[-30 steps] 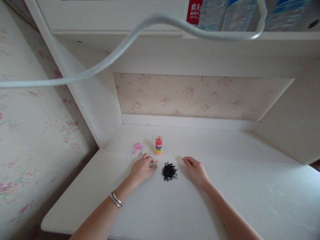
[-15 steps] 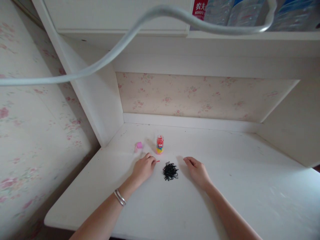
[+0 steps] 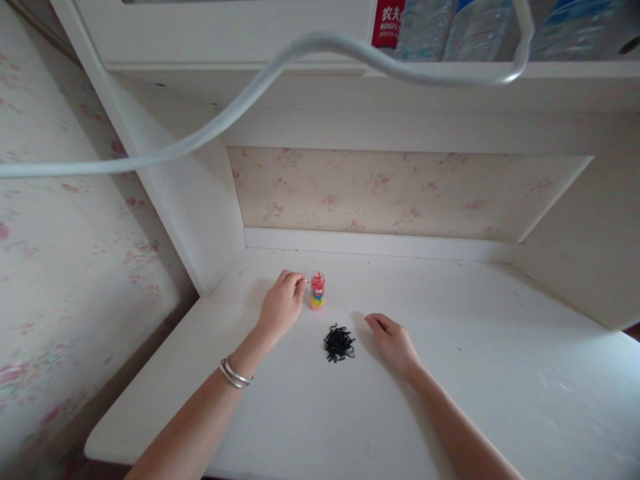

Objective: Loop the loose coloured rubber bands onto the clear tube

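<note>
My left hand (image 3: 283,300) is closed in a pinch on a small red rubber band (image 3: 308,282), just left of a clear jar's upper part. The jar (image 3: 317,291) stands upright and uncovered, filled with small bands in layers of red, blue and yellow, with pink at the bottom. In front of it lies a loose heap of small black rubber bands (image 3: 339,343). My right hand (image 3: 394,341) rests on the table to the right of the heap, fingers curled closed, and nothing shows between the fingertips.
The white desktop (image 3: 490,373) runs under a shelf that holds plastic bottles (image 3: 430,30) and a red-labelled pack (image 3: 387,23). A pale cable (image 3: 240,107) crosses the upper view. Cabinet panel (image 3: 175,180) closes off the left side.
My left hand has moved up and away from me with the red band, from beside the black heap to the jar's opening. It now covers the pink piece. The right hand stays put.
</note>
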A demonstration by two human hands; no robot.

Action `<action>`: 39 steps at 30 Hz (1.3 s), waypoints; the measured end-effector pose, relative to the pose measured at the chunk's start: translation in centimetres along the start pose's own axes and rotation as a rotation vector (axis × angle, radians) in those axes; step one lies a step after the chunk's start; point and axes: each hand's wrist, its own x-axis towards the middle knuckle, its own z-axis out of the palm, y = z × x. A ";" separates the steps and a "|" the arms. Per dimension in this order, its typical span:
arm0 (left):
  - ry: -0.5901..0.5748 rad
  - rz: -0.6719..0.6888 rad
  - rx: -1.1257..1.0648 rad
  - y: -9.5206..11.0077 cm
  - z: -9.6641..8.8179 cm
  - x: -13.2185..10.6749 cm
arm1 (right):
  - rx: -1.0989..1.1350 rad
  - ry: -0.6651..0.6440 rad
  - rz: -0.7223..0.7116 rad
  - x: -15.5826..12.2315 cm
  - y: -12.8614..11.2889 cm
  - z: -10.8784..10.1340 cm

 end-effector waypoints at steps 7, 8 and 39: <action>-0.064 0.030 0.243 1.7 -0.4 3.0 | 0.007 0.001 0.015 0.1 0.3 0.0; -0.078 0.033 0.272 1.7 -0.3 3.1 | 0.007 0.001 0.017 0.1 0.3 0.0; -0.121 -0.148 -0.445 -2.0 5.5 -0.4 | -0.003 0.007 0.022 0.0 0.3 0.0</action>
